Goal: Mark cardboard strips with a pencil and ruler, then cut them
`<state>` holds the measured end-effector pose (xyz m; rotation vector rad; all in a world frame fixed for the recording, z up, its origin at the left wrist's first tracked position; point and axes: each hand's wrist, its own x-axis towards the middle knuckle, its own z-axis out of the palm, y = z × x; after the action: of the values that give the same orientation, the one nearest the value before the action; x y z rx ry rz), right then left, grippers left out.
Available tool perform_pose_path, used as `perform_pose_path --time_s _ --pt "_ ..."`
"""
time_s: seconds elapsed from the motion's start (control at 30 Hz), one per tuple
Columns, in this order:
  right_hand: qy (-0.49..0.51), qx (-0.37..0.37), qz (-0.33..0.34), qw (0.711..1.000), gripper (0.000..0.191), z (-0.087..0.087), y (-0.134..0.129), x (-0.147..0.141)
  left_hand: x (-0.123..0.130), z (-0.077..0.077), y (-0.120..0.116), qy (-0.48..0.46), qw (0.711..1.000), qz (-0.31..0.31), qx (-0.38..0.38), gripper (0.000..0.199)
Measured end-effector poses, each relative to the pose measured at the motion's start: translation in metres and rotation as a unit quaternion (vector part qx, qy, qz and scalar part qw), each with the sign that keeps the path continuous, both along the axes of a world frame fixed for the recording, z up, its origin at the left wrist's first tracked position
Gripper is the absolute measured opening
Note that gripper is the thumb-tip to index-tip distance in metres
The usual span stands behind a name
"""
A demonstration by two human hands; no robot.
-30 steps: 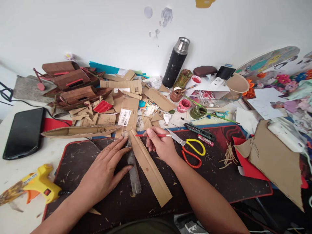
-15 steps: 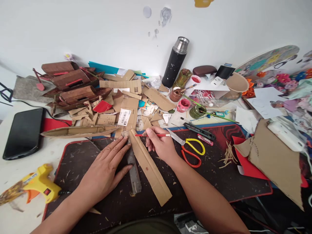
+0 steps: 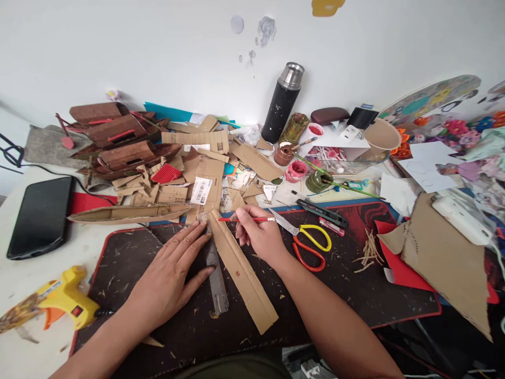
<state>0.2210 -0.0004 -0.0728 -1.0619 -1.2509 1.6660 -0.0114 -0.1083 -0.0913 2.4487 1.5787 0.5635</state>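
My left hand (image 3: pixel 177 260) lies flat, fingers stretched out, pressing on a clear ruler (image 3: pixel 218 287) on the dark mat (image 3: pixel 130 273). To the ruler's right lies a long cardboard strip (image 3: pixel 246 276), its narrow end toward the back. In my right hand (image 3: pixel 256 231) is a red pencil (image 3: pixel 258 218), pinched between thumb and fingers. The pencil's tip is at the strip's narrow end; whether it touches, I cannot tell. Just right of my right hand lie scissors (image 3: pixel 303 231) with one yellow and one red handle, blades pointing back left.
Cardboard scraps (image 3: pixel 209 179) cover the back, beside brown model boats (image 3: pixel 122 137) and a cardboard hull (image 3: pixel 130 213). A thermos (image 3: pixel 282 102), paint pots (image 3: pixel 295 171) and a utility knife (image 3: pixel 321 210) are at the back right. A yellow glue gun (image 3: pixel 71 297) and phone (image 3: pixel 39 217) lie left.
The view has shifted very slightly. Both hands, the ruler, the strip and the pencil stay in nearly the same places.
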Motion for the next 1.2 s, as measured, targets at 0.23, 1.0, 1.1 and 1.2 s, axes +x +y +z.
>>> perform_pose_path --time_s 0.23,1.0,1.1,1.2 --pt "-0.013 0.004 0.004 1.000 0.053 0.0008 -0.0005 0.0005 -0.0025 0.0004 -0.0003 -0.015 1.000 -0.001 -0.013 0.065" --pt "-0.018 -0.001 0.003 1.000 0.052 0.0029 -0.0007 0.0004 -0.0016 0.0009 0.0001 -0.016 1.000 0.005 -0.015 0.066" --pt "-0.019 -0.003 0.001 1.000 0.052 0.0029 -0.0006 0.0003 -0.0016 0.0009 0.0002 -0.013 1.000 0.001 -0.013 0.064" --pt "-0.016 -0.004 0.001 1.000 0.053 0.0025 -0.0006 0.0005 -0.0015 0.0013 0.0006 -0.006 1.000 -0.004 -0.008 0.063"
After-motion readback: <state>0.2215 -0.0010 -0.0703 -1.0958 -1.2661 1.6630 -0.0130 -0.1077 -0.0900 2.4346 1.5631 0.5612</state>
